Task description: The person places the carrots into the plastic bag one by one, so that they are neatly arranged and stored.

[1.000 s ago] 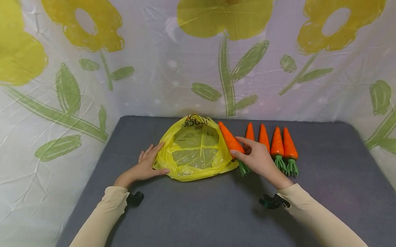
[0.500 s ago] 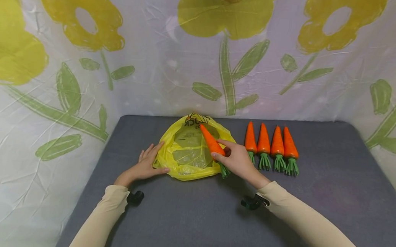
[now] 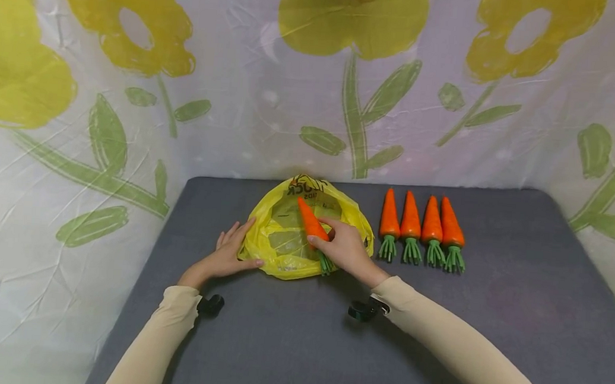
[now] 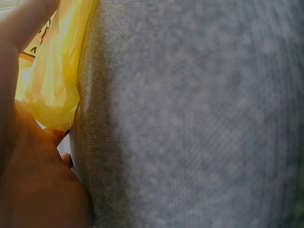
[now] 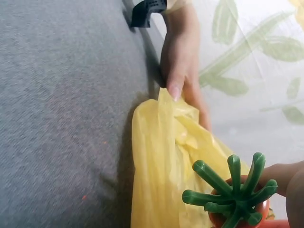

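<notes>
My right hand (image 3: 350, 251) pinches an orange carrot (image 3: 311, 221) between thumb and fingers, tip pointing away from me. It hangs over the mouth of a yellow plastic bag (image 3: 285, 270) that stands wide on the table. The carrot's green stalks (image 5: 237, 197) face the right wrist camera, and the hand covers part of its body. My left hand (image 3: 224, 257) rests against the bag's left side with fingers spread and straight, the thumb at the front rim. In the right wrist view, that left hand (image 5: 183, 57) shows at the bag's (image 5: 159, 156) edge.
Several more carrots (image 3: 411, 217) lie in a row to the right of the bag, stalks toward me. The grey table (image 3: 275, 344) meets a flower-printed cloth wall (image 3: 227, 121) behind and at both sides.
My right hand has moved left with the carrot, from beside the row to over the bag's mouth. The left hand keeps its place at the bag.
</notes>
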`<state>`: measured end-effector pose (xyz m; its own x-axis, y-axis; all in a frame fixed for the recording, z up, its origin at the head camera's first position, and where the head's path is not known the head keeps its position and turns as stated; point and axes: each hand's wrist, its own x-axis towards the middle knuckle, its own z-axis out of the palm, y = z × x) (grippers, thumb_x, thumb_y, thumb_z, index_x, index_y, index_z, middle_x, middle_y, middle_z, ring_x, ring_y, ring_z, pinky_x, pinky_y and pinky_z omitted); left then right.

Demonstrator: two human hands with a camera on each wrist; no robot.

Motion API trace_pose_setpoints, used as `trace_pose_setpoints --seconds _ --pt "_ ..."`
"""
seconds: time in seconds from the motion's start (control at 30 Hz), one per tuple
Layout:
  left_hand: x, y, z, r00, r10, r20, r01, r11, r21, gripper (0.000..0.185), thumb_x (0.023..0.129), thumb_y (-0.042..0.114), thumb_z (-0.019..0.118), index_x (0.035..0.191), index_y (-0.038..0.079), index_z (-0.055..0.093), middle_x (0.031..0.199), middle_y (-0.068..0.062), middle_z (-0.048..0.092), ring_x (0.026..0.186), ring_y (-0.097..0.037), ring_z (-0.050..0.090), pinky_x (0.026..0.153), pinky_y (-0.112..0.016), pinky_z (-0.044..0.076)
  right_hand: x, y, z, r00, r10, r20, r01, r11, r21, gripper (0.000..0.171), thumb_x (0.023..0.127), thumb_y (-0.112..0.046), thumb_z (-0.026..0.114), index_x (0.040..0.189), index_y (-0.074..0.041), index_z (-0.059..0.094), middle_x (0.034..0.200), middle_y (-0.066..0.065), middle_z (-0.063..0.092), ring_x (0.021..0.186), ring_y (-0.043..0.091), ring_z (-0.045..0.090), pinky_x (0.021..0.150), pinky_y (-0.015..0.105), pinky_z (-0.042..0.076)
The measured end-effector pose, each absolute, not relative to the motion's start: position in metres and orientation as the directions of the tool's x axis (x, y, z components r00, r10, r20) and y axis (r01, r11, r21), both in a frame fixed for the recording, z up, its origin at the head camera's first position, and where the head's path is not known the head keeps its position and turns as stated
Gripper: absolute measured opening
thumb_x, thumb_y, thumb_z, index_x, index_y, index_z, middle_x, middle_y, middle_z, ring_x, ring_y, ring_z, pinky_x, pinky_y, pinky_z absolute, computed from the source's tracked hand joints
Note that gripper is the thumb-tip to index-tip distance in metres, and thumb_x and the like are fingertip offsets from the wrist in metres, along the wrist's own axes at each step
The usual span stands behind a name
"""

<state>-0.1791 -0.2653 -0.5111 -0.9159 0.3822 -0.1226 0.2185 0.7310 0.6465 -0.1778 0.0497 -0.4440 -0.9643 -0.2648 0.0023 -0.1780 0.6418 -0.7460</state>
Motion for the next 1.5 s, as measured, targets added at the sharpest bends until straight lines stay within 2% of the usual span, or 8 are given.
trace_pose_setpoints --seconds 0.27,0.47,0.57,0.77,0.97,1.1,1.37,1.5 --pt "-0.179 -0.265 -0.508 -0.918 0.376 -0.127 0.211 0.732 0.647 0.105 0.086 0.045 0.073 0.161 0.024 0.003 0.167 -0.013 0.012 0.155 -0.042 -0.003 0.117 -0.069 -0.009 -0.188 0.028 -0.449 -0.97 -0.242 -0.023 -0.14 0.633 -0.762 0.053 0.09 -0.037 0.071 0.136 -0.012 0.061 0.099 0.01 0.073 0.071 0.016 0.062 0.061 0.025 0.044" --pt "-0.179 -0.266 -0.511 -0.917 0.379 -0.128 0.219 0.743 0.633 0.105 0.086 0.045 0.073 0.161 0.024 0.002 0.167 -0.013 0.013 0.154 -0.042 -0.002 0.116 -0.069 -0.008 -0.196 0.015 -0.456 -0.973 -0.228 -0.036 -0.117 0.624 -0.773 0.052 0.09 -0.036 0.07 0.135 -0.011 0.061 0.104 0.01 0.073 0.067 0.013 0.059 0.059 0.022 0.042" --pt "-0.18 -0.265 -0.511 -0.915 0.384 -0.123 0.222 0.736 0.64 0.105 0.086 0.045 0.073 0.161 0.024 0.002 0.167 -0.013 0.013 0.154 -0.041 -0.003 0.116 -0.069 -0.009 -0.2 0.009 -0.458 -0.976 -0.213 -0.043 -0.101 0.622 -0.777 0.053 0.091 -0.036 0.068 0.136 -0.009 0.06 0.11 0.012 0.073 0.069 0.016 0.061 0.061 0.025 0.044" --pt "-0.179 -0.265 -0.511 -0.917 0.378 -0.13 0.215 0.739 0.638 0.106 0.086 0.046 0.073 0.161 0.023 0.003 0.167 -0.014 0.014 0.154 -0.042 -0.003 0.115 -0.07 -0.008 -0.207 -0.002 -0.459 -0.975 -0.202 -0.089 -0.063 0.642 -0.764 0.058 0.094 -0.039 0.065 0.141 -0.008 0.055 0.126 0.012 0.068 0.093 0.023 0.068 0.08 0.035 0.054" --pt "-0.177 -0.265 -0.509 -0.917 0.379 -0.123 0.216 0.733 0.645 0.105 0.086 0.045 0.074 0.161 0.021 0.004 0.166 -0.016 0.015 0.154 -0.043 -0.002 0.115 -0.07 -0.008 -0.211 -0.016 -0.459 -0.971 -0.218 -0.101 -0.063 0.638 -0.768 0.058 0.094 -0.036 0.065 0.141 -0.005 0.054 0.128 0.015 0.068 0.102 0.028 0.069 0.091 0.04 0.055" --pt "-0.177 -0.265 -0.509 -0.918 0.376 -0.129 0.209 0.734 0.646 0.105 0.086 0.044 0.073 0.161 0.021 0.004 0.166 -0.015 0.014 0.154 -0.043 -0.002 0.116 -0.07 -0.008 -0.21 -0.026 -0.46 -0.964 -0.224 -0.146 -0.034 0.646 -0.762 0.059 0.093 -0.037 0.066 0.141 -0.006 0.054 0.136 0.013 0.063 0.114 0.028 0.064 0.097 0.042 0.053" --pt "-0.178 -0.265 -0.509 -0.918 0.371 -0.141 0.203 0.744 0.637 0.105 0.086 0.047 0.073 0.161 0.023 0.004 0.167 -0.014 0.014 0.154 -0.042 -0.002 0.116 -0.069 -0.008 -0.212 -0.036 -0.462 -0.954 -0.233 -0.19 -0.002 0.636 -0.772 0.054 0.092 -0.035 0.065 0.137 -0.007 0.058 0.135 0.012 0.063 0.114 0.027 0.063 0.096 0.041 0.053" --pt "-0.178 -0.265 -0.51 -0.918 0.373 -0.136 0.205 0.74 0.641 0.105 0.085 0.047 0.073 0.161 0.023 0.004 0.166 -0.014 0.015 0.154 -0.042 -0.002 0.116 -0.069 -0.008 -0.213 -0.037 -0.463 -0.946 -0.255 -0.203 0.001 0.621 -0.784 0.05 0.09 -0.032 0.067 0.133 -0.006 0.062 0.127 0.011 0.067 0.1 0.023 0.064 0.084 0.035 0.053"
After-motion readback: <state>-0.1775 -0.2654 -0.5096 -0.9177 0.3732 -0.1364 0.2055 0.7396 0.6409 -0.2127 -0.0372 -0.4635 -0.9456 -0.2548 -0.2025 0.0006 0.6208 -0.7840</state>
